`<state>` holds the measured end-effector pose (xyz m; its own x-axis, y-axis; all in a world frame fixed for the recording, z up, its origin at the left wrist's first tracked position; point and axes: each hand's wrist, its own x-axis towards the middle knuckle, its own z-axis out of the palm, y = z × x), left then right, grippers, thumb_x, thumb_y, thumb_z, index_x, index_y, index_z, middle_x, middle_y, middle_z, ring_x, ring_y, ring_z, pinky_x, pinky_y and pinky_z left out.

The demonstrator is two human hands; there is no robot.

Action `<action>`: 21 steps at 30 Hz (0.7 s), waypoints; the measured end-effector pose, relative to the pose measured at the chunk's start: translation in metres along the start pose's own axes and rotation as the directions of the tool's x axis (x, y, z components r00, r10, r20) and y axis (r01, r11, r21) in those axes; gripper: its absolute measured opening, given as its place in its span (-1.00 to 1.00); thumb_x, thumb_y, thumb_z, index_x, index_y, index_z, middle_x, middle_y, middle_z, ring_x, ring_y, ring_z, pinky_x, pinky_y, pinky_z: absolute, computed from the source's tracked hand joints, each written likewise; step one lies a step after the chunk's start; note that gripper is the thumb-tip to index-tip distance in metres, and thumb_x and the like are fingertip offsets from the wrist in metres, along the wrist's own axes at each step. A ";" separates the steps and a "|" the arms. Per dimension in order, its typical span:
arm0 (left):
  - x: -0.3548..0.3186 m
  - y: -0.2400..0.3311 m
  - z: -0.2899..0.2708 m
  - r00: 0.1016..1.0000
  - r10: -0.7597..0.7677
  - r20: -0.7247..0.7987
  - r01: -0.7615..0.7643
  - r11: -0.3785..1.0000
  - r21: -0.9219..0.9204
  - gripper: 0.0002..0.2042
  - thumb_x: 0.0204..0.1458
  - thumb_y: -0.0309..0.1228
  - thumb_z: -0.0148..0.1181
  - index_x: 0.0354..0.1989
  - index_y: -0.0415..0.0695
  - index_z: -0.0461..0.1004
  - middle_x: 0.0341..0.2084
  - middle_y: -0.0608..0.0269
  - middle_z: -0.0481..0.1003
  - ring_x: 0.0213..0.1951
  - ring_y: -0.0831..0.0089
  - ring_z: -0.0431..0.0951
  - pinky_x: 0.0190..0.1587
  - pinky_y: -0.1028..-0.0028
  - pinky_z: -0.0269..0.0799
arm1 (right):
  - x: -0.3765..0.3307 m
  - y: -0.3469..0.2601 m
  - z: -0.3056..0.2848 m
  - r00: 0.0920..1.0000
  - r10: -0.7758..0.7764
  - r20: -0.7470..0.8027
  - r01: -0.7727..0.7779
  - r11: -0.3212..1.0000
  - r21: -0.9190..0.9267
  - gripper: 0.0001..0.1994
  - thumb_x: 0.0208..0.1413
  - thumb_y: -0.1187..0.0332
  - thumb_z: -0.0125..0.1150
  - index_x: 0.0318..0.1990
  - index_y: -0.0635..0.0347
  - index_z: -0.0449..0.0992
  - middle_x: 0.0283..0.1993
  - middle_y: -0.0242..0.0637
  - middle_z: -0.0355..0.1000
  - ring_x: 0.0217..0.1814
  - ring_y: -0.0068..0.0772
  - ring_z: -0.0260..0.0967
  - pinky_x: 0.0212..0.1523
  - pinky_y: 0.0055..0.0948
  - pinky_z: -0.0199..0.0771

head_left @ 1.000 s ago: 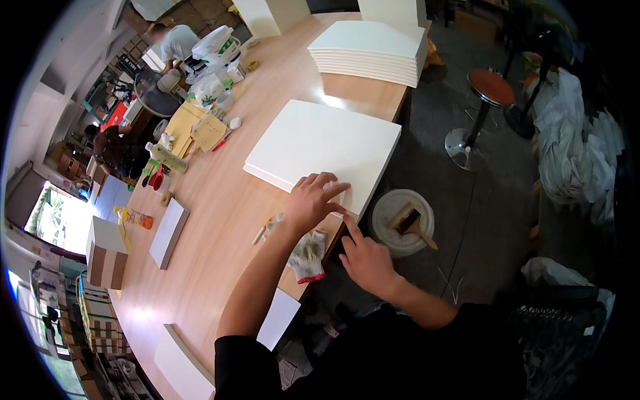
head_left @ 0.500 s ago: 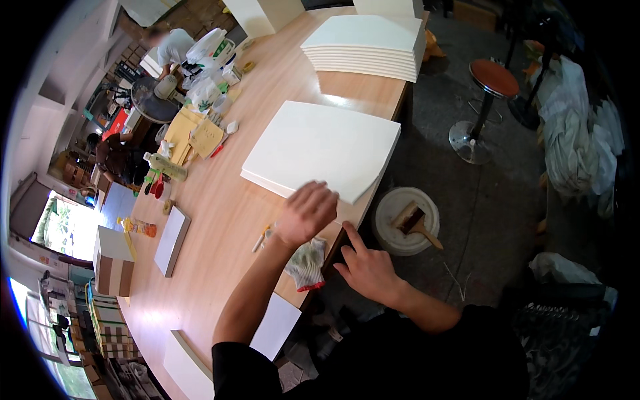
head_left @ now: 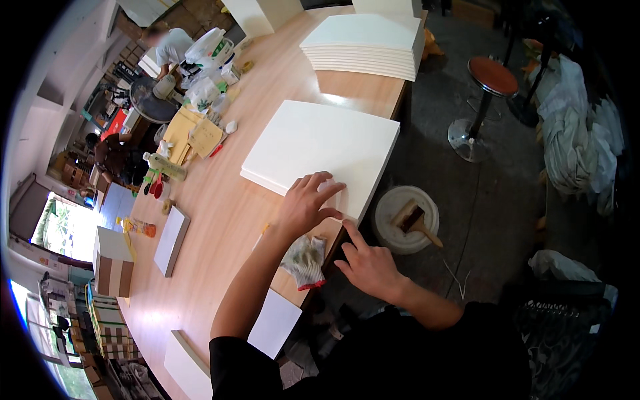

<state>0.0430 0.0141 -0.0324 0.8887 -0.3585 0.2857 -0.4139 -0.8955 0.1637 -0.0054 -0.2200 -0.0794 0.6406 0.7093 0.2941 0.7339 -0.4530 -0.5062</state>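
Note:
Large white sheets or thin boards (head_left: pixel 320 143) lie in a low stack on the wooden table, reaching its right edge. Over their near edge is my left hand (head_left: pixel 308 203), palm down, with fingers spread and nothing in it. My right hand (head_left: pixel 372 267) is beside the table's edge, its index finger stretched toward the stack's near corner and its other fingers partly curled. That fingertip is close to my left thumb; whether it touches the sheets I cannot tell. A whitish work glove (head_left: pixel 307 261) with a red cuff lies below my left hand.
A white bucket (head_left: pixel 385 233) with a brush (head_left: pixel 415 225) across it stands right of the table. Beyond are a round red-brown stool (head_left: pixel 492 77) and a taller stack of white boards (head_left: pixel 363 47). Bottles, papers and tubs line the table's left side. Another person (head_left: pixel 175 50) works far left.
My left hand has opened its fingers over the near edge of the sheets. The top sheet's near corner, raised before, now lies flatter. My right hand has barely moved.

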 end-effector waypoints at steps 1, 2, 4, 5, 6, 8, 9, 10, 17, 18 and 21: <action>0.002 -0.001 0.000 1.000 0.017 0.009 -0.017 1.000 0.016 -0.44 -0.08 -0.14 0.54 0.15 0.07 0.58 0.12 0.18 0.51 0.11 0.12 0.57 0.10 0.15 0.53 | 0.000 0.000 0.000 1.000 0.000 0.000 0.000 1.000 -0.006 -0.66 0.15 0.14 0.46 -0.28 0.24 0.51 0.50 0.16 0.23 -0.49 -0.13 0.63 -0.49 -0.24 0.63; 0.003 -0.001 -0.001 0.999 0.033 0.018 -0.033 0.999 0.033 -0.46 -0.07 -0.16 0.53 0.13 0.06 0.57 0.08 0.18 0.52 0.09 0.14 0.59 0.08 0.16 0.54 | 0.000 0.001 0.000 1.000 0.000 0.001 0.000 1.000 -0.011 -0.66 0.15 0.14 0.46 -0.28 0.24 0.51 0.50 0.16 0.23 -0.50 -0.14 0.63 -0.49 -0.24 0.63; -0.002 -0.007 0.002 0.983 0.178 -0.051 -0.171 0.978 0.120 -0.54 -0.03 -0.22 0.49 0.08 0.02 0.57 0.05 0.19 0.54 0.06 0.16 0.61 0.06 0.19 0.57 | 0.000 0.002 0.001 1.000 -0.005 -0.004 0.005 1.000 -0.011 -0.66 0.15 0.14 0.46 -0.28 0.24 0.52 0.50 0.15 0.24 -0.50 -0.14 0.63 -0.49 -0.24 0.63; -0.005 -0.009 0.004 0.965 0.251 -0.080 -0.235 0.957 0.168 -0.57 -0.01 -0.24 0.48 0.05 -0.01 0.57 0.03 0.19 0.54 0.04 0.17 0.62 0.05 0.20 0.58 | 0.000 0.003 0.001 1.000 -0.010 -0.009 0.010 1.000 -0.004 -0.67 0.15 0.14 0.46 -0.28 0.24 0.52 0.49 0.14 0.24 -0.50 -0.14 0.63 -0.49 -0.24 0.63; -0.008 -0.009 0.006 0.950 0.297 -0.099 -0.273 0.940 0.203 -0.60 0.01 -0.28 0.45 0.03 -0.04 0.56 0.03 0.18 0.55 0.04 0.17 0.62 0.06 0.20 0.59 | 0.000 0.004 0.001 1.000 -0.016 -0.014 0.016 1.000 0.003 -0.67 0.15 0.14 0.46 -0.27 0.24 0.52 0.49 0.14 0.25 -0.51 -0.14 0.63 -0.48 -0.24 0.64; -0.005 -0.003 0.003 0.909 0.395 -0.133 -0.350 0.897 0.271 -0.66 0.03 -0.35 0.40 -0.02 -0.10 0.55 0.02 0.17 0.55 0.04 0.17 0.62 0.08 0.20 0.60 | -0.001 0.007 0.005 0.999 -0.013 -0.037 0.014 1.000 0.007 -0.67 0.16 0.15 0.45 -0.27 0.25 0.53 0.48 0.11 0.26 -0.49 -0.13 0.64 -0.47 -0.23 0.64; -0.003 0.001 0.001 0.903 0.395 -0.166 -0.343 0.899 0.273 -0.65 0.03 -0.44 0.32 0.02 -0.18 0.51 0.01 0.15 0.55 0.04 0.16 0.62 0.13 0.18 0.58 | -0.001 0.007 0.006 0.999 -0.013 -0.047 0.014 1.000 0.010 -0.67 0.16 0.15 0.45 -0.26 0.25 0.53 0.48 0.09 0.27 -0.48 -0.12 0.64 -0.46 -0.23 0.65; -0.001 0.006 0.005 0.931 0.311 -0.193 -0.253 0.927 0.275 -0.62 0.01 -0.44 0.32 0.04 -0.18 0.50 -0.01 0.14 0.56 0.04 0.15 0.62 0.13 0.18 0.58 | 0.000 0.007 0.004 0.999 -0.005 -0.040 0.006 1.000 0.015 -0.67 0.16 0.15 0.45 -0.26 0.25 0.53 0.47 0.08 0.28 -0.47 -0.10 0.64 -0.45 -0.22 0.65; -0.003 0.006 0.028 0.965 -0.093 -0.246 0.099 0.995 0.013 -0.78 0.07 -0.48 0.31 -0.12 -0.14 0.48 -0.21 0.08 0.63 -0.24 0.02 0.68 -0.23 0.15 0.58 | 0.006 0.013 -0.004 0.997 0.004 -0.073 0.006 0.991 0.130 -0.69 0.21 0.13 0.40 -0.20 0.23 0.56 0.36 -0.11 0.43 -0.39 0.02 0.64 -0.36 -0.11 0.68; 0.000 0.008 0.026 0.959 -0.164 -0.232 0.163 0.986 -0.024 -0.81 0.12 -0.45 0.31 -0.12 -0.14 0.48 -0.25 0.06 0.63 -0.27 0.00 0.67 -0.26 0.14 0.57 | 0.009 0.018 -0.004 0.994 -0.009 -0.107 0.026 0.987 0.159 -0.69 0.22 0.13 0.39 -0.19 0.21 0.57 0.33 -0.15 0.46 -0.37 0.04 0.64 -0.34 -0.10 0.68; 0.010 0.004 0.021 0.935 -0.275 -0.225 0.253 0.960 -0.124 -0.80 0.27 -0.31 0.30 -0.15 -0.15 0.47 -0.40 -0.05 0.60 -0.37 -0.12 0.61 -0.36 0.05 0.51 | 0.044 0.045 -0.031 0.986 0.034 -0.162 -0.004 0.983 0.184 -0.73 0.30 0.12 0.30 -0.05 0.11 0.61 0.23 -0.20 0.56 -0.19 0.09 0.66 -0.22 -0.08 0.70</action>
<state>0.0544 0.0011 -0.0483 0.9001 -0.0291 0.4346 -0.1969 -0.9171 0.3465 0.0636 -0.2260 -0.0639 0.6936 0.5962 0.4043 0.6773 -0.3486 -0.6479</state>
